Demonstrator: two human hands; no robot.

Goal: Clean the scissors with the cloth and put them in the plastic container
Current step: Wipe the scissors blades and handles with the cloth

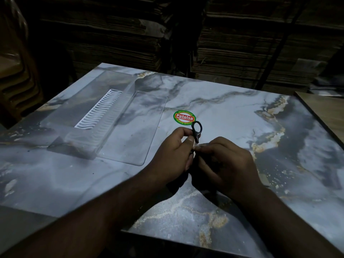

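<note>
STAGE: wiping under way, judged | scissors [196, 130]: being held above the desk [223, 108], loop up, left hand [174, 155] gripping them | right hand [226, 164]: pinching at the blades, cloth not discernible | container [104, 116]: lying well left, no scissors inside | REMAINING: finish wiping, place inside

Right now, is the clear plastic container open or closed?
Open. The clear plastic container lies unfolded on the marble-patterned table, its flat lid spread beside the tray half.
</note>
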